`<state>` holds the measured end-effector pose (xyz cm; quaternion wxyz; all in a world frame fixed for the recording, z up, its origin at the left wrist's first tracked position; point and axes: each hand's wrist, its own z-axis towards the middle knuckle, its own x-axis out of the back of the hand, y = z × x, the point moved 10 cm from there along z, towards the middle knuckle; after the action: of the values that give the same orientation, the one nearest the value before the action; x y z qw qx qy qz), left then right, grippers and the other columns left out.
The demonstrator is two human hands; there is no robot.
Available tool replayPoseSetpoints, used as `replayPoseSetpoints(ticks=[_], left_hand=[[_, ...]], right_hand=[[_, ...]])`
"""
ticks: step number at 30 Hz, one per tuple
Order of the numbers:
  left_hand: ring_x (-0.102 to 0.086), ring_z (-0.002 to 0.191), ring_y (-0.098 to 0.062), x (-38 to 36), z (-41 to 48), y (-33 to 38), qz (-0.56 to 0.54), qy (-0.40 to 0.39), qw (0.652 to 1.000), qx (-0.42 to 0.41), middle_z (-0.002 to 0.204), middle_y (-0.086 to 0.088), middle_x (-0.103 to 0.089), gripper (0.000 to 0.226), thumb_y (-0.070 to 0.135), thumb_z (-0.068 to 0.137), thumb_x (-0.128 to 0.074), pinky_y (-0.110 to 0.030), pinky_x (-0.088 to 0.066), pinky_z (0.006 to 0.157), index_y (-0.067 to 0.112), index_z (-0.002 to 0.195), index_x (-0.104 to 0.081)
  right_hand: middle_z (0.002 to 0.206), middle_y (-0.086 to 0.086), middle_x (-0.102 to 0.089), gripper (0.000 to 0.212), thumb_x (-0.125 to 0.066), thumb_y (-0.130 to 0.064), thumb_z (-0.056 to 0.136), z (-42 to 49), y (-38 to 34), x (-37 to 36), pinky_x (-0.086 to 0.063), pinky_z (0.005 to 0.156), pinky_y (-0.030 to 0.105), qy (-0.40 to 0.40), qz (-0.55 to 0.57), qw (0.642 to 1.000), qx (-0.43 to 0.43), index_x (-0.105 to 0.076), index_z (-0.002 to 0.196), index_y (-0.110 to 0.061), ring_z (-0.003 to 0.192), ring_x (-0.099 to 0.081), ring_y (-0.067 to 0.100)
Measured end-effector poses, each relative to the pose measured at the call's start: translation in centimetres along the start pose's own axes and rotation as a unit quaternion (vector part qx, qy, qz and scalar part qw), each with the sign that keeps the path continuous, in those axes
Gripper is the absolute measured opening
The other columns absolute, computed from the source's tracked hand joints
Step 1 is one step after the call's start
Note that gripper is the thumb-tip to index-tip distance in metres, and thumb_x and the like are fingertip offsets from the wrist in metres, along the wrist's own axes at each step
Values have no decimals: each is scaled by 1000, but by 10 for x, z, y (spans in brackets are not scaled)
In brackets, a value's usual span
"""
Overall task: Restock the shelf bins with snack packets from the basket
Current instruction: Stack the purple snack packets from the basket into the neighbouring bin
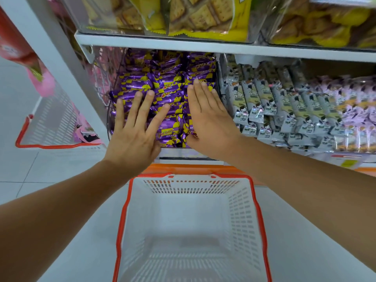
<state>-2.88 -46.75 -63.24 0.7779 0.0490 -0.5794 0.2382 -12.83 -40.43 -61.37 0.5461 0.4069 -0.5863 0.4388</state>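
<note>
A clear shelf bin [179,153] in the middle holds a heap of purple and yellow snack packets [166,84]. My left hand [134,129] lies flat on the left part of the heap, fingers spread and straight. My right hand [207,117] presses flat on the right part, fingers together. Neither hand holds a packet. Below the shelf stands the white basket [240,210] with a red rim, and no packets show inside it.
To the right, a bin of grey and lilac packets [284,110] fills the same shelf. The shelf above [203,45] carries bins of yellow cracker bags [203,17]. A second white basket [55,123] with pink packets sits at the left on the tiled floor.
</note>
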Motion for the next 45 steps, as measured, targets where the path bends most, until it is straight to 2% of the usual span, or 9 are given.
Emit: replayPoseSetpoints(ticks=[6,10,16,22,25,32,37,41,45], left_hand=[[-9,148,-40,19,-11,16,-43,-19,999,12,158,-26,-11,78,28,82,-49,-62,-12,116,11,152,-22],[-16,148,-35,50,1,58,-124,0,992,-17,158,-21,-21,67,31,87,-44,-55,-15,118,6,149,-32],[-16,148,-29,74,64,132,-187,-32,979,-78,158,-9,-26,67,44,88,-35,-49,-13,120,10,146,-37],[13,149,-17,42,110,168,-178,-153,969,-79,162,2,14,80,46,95,-44,-40,6,121,20,155,2],[18,148,-14,25,113,172,-173,-199,962,-69,161,4,18,80,47,97,-42,-39,9,121,23,155,8],[-11,149,-25,29,108,171,-236,-124,962,-55,161,-3,-19,68,16,91,-63,-52,-21,118,18,151,-30],[-26,145,-31,37,105,174,-256,-83,961,-61,151,-9,-38,60,19,82,-72,-60,-30,110,14,136,-47],[-15,149,-22,49,98,174,-250,-64,963,-72,157,-1,-27,70,44,79,-67,-61,-17,116,19,139,-43],[6,150,-19,44,98,179,-194,-112,971,-85,164,3,0,100,70,73,-52,-60,-3,118,28,155,-13]], right_hand=[[161,18,-10,80,-55,-31,88,-50,21,26,-8,122,42,85,49,995,23,-17,153,-2,149,-8,29],[159,12,-21,66,-46,-29,93,-91,67,41,-11,122,41,123,72,990,-19,-26,151,-6,148,-15,25],[163,3,-6,67,-46,-29,98,-113,141,45,0,122,37,46,38,995,-79,-15,155,-12,150,-6,20],[162,1,14,80,-28,-50,92,-87,164,31,8,121,37,-56,16,997,-46,8,155,-15,149,10,13],[162,2,16,75,-31,-45,97,-80,164,21,10,120,37,-76,17,997,-27,8,155,-15,149,14,13],[162,5,-10,63,-50,-33,99,-86,158,26,1,122,38,26,70,997,1,-24,152,-11,150,-2,20],[158,9,-25,51,-61,-34,93,-88,159,31,-9,122,41,60,68,996,8,-45,135,-9,149,-13,26],[162,7,-12,79,-66,-47,86,-97,160,38,4,119,33,70,77,994,15,-33,147,-12,150,-6,22],[163,3,7,112,-64,-66,76,-113,174,32,7,120,36,24,6,1000,4,-4,156,-17,150,7,20]])
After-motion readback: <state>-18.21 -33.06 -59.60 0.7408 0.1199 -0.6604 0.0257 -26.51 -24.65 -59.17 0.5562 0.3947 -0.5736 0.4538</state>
